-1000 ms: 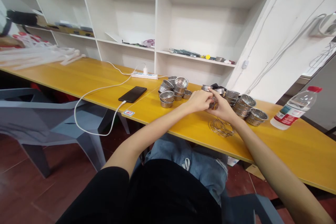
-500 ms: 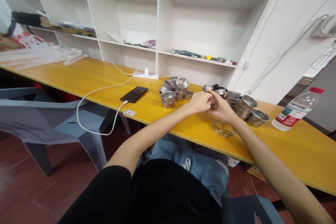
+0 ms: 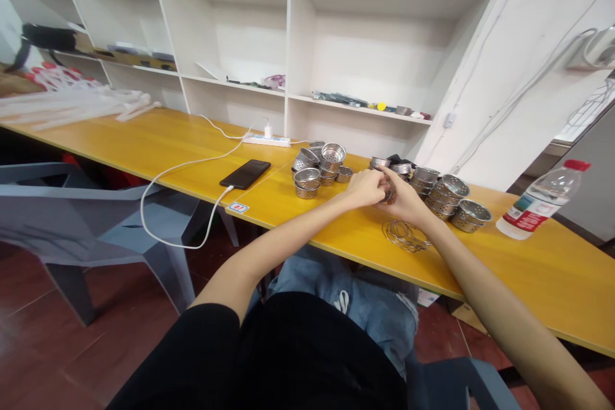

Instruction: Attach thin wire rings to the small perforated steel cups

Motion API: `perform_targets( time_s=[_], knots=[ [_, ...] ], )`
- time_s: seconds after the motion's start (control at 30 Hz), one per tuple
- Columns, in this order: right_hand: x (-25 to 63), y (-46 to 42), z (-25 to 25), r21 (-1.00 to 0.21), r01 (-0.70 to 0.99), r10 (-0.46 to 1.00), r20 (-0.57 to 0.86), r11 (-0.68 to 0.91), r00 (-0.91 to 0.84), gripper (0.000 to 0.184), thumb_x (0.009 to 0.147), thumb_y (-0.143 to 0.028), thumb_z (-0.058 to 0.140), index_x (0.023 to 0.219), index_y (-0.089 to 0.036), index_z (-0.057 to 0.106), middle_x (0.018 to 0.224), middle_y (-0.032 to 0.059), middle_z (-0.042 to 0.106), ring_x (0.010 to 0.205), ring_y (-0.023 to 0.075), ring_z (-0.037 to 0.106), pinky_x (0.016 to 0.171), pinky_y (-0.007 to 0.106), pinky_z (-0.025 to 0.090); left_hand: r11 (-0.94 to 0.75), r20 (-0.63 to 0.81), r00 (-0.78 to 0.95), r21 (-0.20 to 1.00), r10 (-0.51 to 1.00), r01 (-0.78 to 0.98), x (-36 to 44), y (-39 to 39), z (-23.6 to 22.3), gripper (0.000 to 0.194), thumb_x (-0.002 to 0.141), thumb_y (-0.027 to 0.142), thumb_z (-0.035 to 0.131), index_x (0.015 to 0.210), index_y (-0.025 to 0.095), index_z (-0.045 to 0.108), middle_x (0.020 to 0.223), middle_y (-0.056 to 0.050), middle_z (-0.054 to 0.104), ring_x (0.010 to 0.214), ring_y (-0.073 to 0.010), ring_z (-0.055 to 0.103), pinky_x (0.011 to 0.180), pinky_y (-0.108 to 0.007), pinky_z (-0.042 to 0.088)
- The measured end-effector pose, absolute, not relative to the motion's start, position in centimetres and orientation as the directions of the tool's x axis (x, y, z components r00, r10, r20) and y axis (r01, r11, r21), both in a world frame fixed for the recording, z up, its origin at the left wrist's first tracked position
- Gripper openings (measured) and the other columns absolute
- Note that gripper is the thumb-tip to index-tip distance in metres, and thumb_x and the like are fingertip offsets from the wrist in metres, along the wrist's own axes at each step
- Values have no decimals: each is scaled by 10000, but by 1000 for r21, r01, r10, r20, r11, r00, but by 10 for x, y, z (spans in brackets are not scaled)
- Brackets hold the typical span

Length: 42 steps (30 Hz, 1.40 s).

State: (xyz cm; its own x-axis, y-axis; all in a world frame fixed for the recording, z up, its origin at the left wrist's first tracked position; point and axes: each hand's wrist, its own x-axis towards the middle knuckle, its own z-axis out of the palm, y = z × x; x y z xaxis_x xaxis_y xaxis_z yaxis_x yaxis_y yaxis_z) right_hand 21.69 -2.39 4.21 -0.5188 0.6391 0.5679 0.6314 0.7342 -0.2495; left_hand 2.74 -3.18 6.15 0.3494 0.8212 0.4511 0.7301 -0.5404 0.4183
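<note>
Over the yellow table [image 3: 542, 275], the left hand [image 3: 366, 188] and right hand [image 3: 406, 200] grip what seems a mostly hidden metal cup [image 3: 390, 192], likely light, stiff, slick, best held by its rim.

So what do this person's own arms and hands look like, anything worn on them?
On the left, a short black sleeve shows; the right sleeve is out of view. Both forearms look bare, and the left hand and right hand wear no gloves.

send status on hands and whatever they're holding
Left hand and right hand together on metal piece, mostly covered. Wire rings close by. Metal cups both sides.
</note>
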Motion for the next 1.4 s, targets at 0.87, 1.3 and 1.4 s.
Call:
perform_targets(
  time_s=[0.87, 1.3, 1.4],
  knots=[
    [215, -25, 41, -287, 595, 637, 555, 750, -535, 956, 823, -354, 891, 1673, -211, 478, 1611, 182, 637, 1399, 397, 687, 1202, 516, 548, -551, 434, 364, 465, 824, 693, 30, -27, 57, 209, 987, 304, 653, 985, 177, 818, 1080, -144, 850, 1049, -313, 793, 874, -355, 562],
    [217, -34, 42, -748, 540, 907, 199, 386, -372, 586, 694, -615, 977, 997, -179, 728, 805, 48, 795, 686, 220, 729, 674, 332, 615, -492, 355, 346, 533, 869, 689, 35, -15, 44, 192, 970, 336, 723, 898, 211, 850, 981, -103, 856, 995, -264, 781, 867, -320, 565],
    [221, -34, 46, -782, 508, 903, 157, 361, -400, 507, 740, -597, 956, 931, -176, 747, 751, 49, 795, 669, 214, 743, 701, 327, 631, -503, 371, 346, 535, 862, 679, 36, -12, 42, 197, 982, 340, 740, 890, 206, 851, 989, -102, 861, 999, -248, 785, 895, -304, 573]
  ],
)
